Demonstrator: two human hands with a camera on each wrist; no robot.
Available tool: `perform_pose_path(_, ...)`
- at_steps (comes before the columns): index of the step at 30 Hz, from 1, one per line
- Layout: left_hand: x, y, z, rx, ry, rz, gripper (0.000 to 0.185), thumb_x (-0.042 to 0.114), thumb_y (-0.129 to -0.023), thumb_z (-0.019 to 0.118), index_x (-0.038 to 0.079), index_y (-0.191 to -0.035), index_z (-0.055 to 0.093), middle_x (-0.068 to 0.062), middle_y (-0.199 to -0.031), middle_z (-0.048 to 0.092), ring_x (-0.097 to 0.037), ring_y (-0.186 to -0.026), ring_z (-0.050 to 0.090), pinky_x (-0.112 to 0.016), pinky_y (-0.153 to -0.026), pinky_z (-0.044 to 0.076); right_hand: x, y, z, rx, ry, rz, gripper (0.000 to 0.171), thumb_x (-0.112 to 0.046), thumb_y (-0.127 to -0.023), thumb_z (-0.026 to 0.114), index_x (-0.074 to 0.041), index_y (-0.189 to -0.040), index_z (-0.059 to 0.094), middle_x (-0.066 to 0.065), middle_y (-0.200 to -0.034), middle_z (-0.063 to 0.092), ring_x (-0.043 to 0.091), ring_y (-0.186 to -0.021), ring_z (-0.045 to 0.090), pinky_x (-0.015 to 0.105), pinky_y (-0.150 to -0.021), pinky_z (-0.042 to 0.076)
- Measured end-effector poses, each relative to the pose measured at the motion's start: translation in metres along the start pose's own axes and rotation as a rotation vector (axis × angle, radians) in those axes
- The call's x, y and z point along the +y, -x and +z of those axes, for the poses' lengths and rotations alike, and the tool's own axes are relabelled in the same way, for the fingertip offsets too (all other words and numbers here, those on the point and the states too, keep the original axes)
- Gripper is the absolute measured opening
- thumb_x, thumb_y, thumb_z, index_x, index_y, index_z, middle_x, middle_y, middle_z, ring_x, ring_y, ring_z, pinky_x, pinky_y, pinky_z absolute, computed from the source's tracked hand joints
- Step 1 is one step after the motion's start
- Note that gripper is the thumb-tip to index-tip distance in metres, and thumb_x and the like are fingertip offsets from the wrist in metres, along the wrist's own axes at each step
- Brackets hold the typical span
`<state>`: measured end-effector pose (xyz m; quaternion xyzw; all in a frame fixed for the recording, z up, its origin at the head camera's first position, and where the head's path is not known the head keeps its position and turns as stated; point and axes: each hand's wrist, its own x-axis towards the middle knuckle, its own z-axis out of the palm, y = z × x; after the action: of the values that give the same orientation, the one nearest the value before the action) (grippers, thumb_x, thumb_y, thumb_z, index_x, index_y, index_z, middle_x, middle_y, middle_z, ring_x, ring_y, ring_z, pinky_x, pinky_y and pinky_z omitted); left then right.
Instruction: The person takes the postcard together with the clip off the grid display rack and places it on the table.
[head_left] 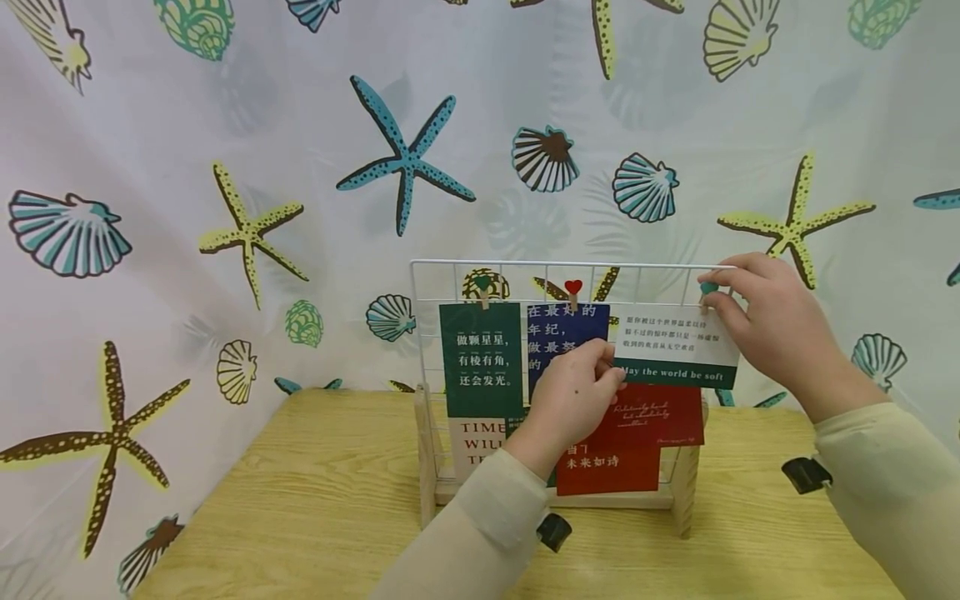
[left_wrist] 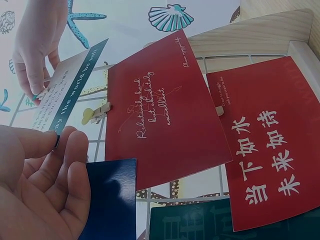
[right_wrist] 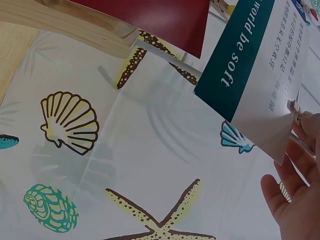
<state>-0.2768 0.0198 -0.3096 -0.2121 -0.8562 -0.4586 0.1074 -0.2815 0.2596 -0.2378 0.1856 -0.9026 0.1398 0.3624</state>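
Observation:
A white and dark-green card (head_left: 675, 346) reading "May the world be soft" hangs at the top right of a white wire grid (head_left: 525, 265). My left hand (head_left: 611, 375) pinches its lower left corner, and that pinch (left_wrist: 57, 140) also shows in the left wrist view. At the card's top right corner, my right hand (head_left: 712, 292) pinches a small wooden clip with a teal heart (head_left: 708, 288). In the right wrist view the card (right_wrist: 255, 65) slants above my right hand's fingers (right_wrist: 295, 195), with the clip (right_wrist: 296, 107) at its edge.
The grid stands in a wooden base (head_left: 686, 500) on a wood table (head_left: 300, 483). A green card (head_left: 480, 358), a blue card (head_left: 562, 329) and two red cards (head_left: 660, 414) (head_left: 607, 468) are clipped to it. A seashell-print curtain (head_left: 225, 167) hangs close behind.

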Motion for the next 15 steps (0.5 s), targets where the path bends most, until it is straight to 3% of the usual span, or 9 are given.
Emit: perform_pose_path(15,-0.0001,0.0001,-0.0002,0.000,-0.004,0.001,0.019,0.023,-0.102,0.063,0.017,-0.120,0.065,0.012,-0.085,0.063,-0.007,-0.072,0.061,-0.028,-0.065,0.051,-0.0006,-0.0009,-0.0025,0.043,-0.002,-0.039,0.020,-0.006,-0.094,0.071,-0.002,-0.114,0.074,0.017,-0.123,0.060,0.039,-0.117,0.050,0.057,-0.095,0.043)
